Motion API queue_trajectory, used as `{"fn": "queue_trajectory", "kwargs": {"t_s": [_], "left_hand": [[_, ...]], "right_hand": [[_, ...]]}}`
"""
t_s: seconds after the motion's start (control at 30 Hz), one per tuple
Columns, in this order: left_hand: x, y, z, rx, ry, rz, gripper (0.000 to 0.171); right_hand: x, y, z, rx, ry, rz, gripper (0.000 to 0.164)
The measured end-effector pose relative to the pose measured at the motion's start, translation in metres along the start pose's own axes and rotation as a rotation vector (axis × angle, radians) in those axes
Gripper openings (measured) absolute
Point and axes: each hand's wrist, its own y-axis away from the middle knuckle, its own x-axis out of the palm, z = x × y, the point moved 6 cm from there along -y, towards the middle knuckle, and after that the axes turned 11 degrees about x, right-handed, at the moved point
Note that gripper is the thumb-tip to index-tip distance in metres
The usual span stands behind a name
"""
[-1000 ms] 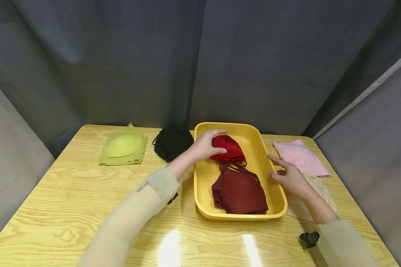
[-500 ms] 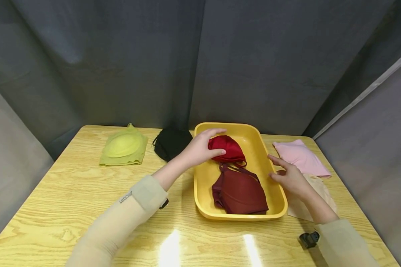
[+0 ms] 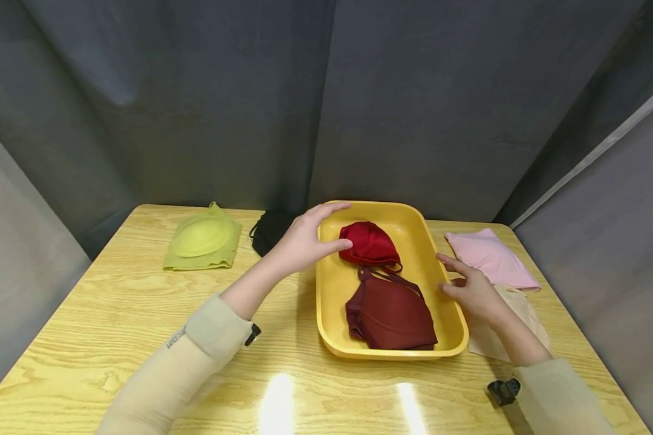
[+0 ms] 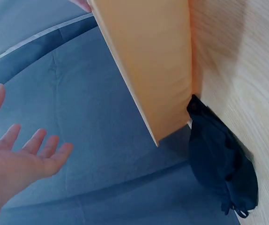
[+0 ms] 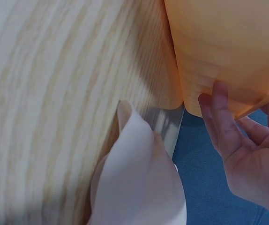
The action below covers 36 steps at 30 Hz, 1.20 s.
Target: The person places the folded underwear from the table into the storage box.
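In the head view, a yellow plastic tub [image 3: 337,338] holds a bright red bra [image 3: 371,243] at its far end and a folded maroon bra [image 3: 397,311] nearer. My left hand [image 3: 307,238] hovers over the tub's left rim, thumb and fingers spread apart, with nothing in it. The left wrist view shows that palm [image 4: 17,164] bare and the fingers apart. At the tub's right side, my right hand [image 3: 476,296] holds the rim. In the right wrist view, some fingers [image 5: 222,108] lie against the tub's outer wall [image 5: 209,51], while others reach over the rim.
Left of the tub lies a black bra [image 3: 269,229], partly behind my left hand. Further left is a yellow-green bra [image 3: 201,235]. On the right are a pink garment [image 3: 490,257] and a beige one [image 3: 522,311]. Grey curtains [image 3: 223,103] enclose the wooden table [image 3: 114,326].
My left hand has drawn back leftward from the red bra, which stays in the tub. The black bra is now more covered by that hand. My right hand has not moved.
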Motion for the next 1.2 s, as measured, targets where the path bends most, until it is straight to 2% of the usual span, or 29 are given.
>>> {"fn": "queue_trajectory", "kwargs": {"t_s": [0.27,0.57,0.87,1.2], "left_hand": [[-0.016,0.015,0.008,0.018,-0.017,-0.071,0.067],[-0.034,0.029,0.018,0.076,-0.009,-0.182,0.064],[-0.039,0.043,0.036,0.085,0.027,-0.301,0.06],[-0.047,0.051,0.06,0.099,0.002,-0.419,0.061]], "right_hand": [[0.003,0.0,0.002,-0.023,-0.021,-0.007,0.062],[0.004,-0.003,0.0,-0.026,-0.021,-0.031,0.061],[0.006,-0.002,-0.001,-0.022,-0.039,-0.024,0.061],[0.007,-0.002,-0.003,-0.017,-0.047,-0.001,0.062]]}}
